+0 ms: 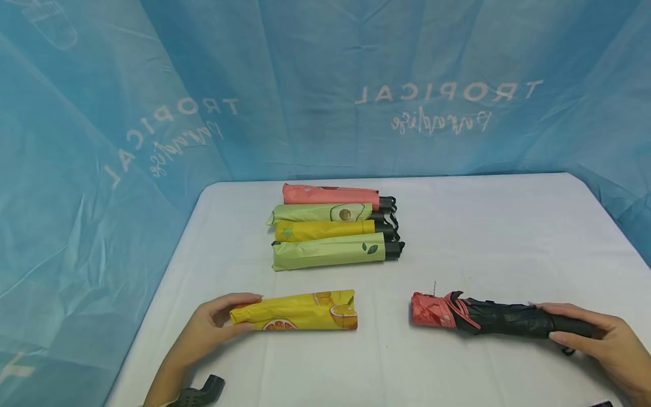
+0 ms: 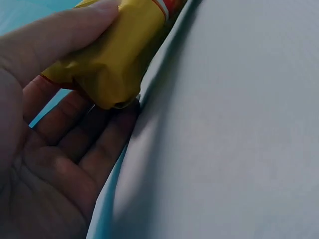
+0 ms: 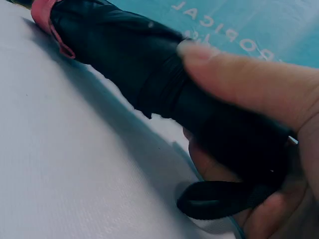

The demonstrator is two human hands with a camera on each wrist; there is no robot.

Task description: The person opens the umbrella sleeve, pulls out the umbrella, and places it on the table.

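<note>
Left hand (image 1: 205,328) pinches the yellow bundle (image 1: 300,311) by its left end, near side of table (image 1: 508,237); right hand (image 1: 616,346) curls round the black-and-red umbrella (image 1: 500,318), well apart. I judge jostling could spread its loose folds, or its strap (image 3: 214,199) could catch. Four folded umbrellas (image 1: 328,253) crowd behind the bundle.

Four sleeved umbrellas (image 1: 325,230) stacked rowwise on white table (image 1: 508,237); blue curtain (image 1: 315,68) behind, mirrored lettering (image 1: 447,90).

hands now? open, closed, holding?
Left hand: closed, holding the yellow cover.
Right hand: closed, holding the black-and-red umbrella by its handle.
</note>
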